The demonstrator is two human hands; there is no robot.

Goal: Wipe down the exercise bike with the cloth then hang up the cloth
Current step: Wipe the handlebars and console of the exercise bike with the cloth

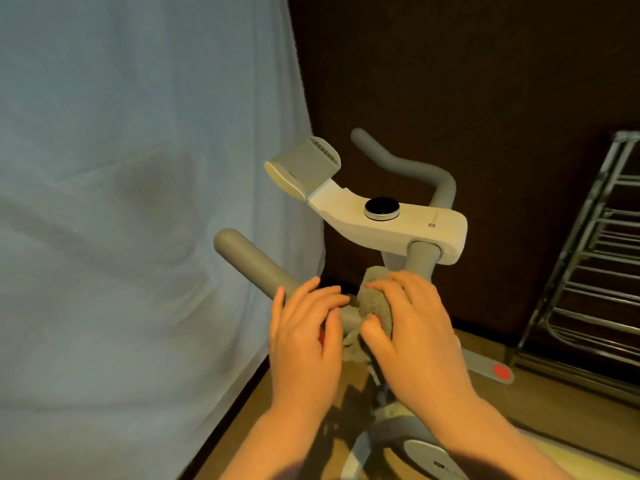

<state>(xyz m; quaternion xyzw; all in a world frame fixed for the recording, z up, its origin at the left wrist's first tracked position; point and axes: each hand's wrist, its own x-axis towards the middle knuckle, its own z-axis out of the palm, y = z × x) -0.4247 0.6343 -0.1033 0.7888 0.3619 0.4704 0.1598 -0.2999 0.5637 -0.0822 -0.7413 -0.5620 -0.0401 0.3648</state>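
The exercise bike (398,220) stands in front of me, with a white console, a round black knob and grey foam handlebars. A grey-beige cloth (372,299) is wrapped over the near handlebar, close to the stem. My right hand (405,327) grips the cloth around the bar, thumb under it. My left hand (304,327) curls over the same handlebar (252,261) just left of the cloth, fingers lying on the bar. The far handlebar (405,164) is untouched.
A pale blue sheet (138,202) hangs along the left side. A metal drying rack (588,271) stands at the right against a dark wall. The bike's base with a red spot (502,371) rests on the wooden floor below.
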